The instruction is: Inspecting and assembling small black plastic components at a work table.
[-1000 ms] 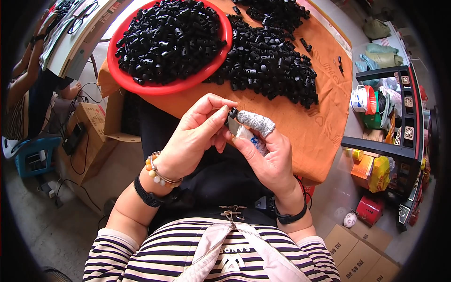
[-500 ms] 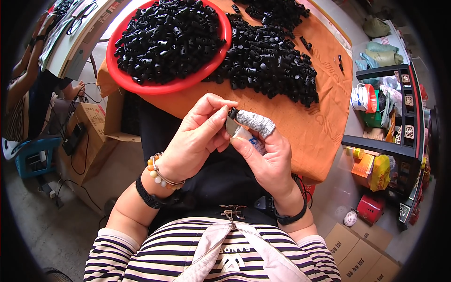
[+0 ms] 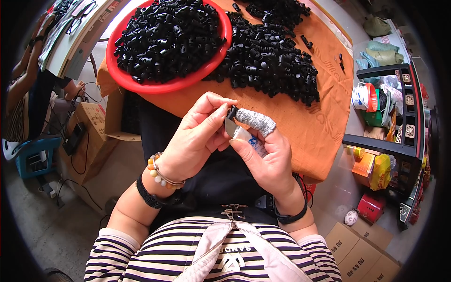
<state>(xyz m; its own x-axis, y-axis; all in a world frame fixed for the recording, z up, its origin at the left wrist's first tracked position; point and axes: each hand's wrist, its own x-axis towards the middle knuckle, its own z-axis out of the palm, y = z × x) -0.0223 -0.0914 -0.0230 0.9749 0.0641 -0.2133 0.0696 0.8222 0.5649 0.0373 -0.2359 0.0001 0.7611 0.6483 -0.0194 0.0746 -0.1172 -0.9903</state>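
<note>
Above my lap, my left hand point(image 3: 203, 123) pinches a small black plastic part point(image 3: 232, 112) between thumb and fingers. My right hand point(image 3: 265, 152) is closed round a small blade point(image 3: 230, 127) whose grip is wrapped in white material with blue marks point(image 3: 251, 138). The flat metal of the blade lies against or right beside the black part; exact contact is hidden by the fingers. A grey knitted sleeve point(image 3: 256, 121) covers my right index finger, which bends over toward the part.
A red basin point(image 3: 123, 82) heaped with black plastic parts stands on the orange tablecloth point(image 3: 305, 155), beside a loose pile of similar parts point(image 3: 272, 61). Cardboard boxes point(image 3: 89, 136) stand at left, a dark shelf point(image 3: 385, 143) at right. Another person's arm point(image 3: 29, 66) shows far left.
Both hands stay nearly in place, still holding the part and the blade. My right thumb has shifted slightly down, baring more of the white wrap.
</note>
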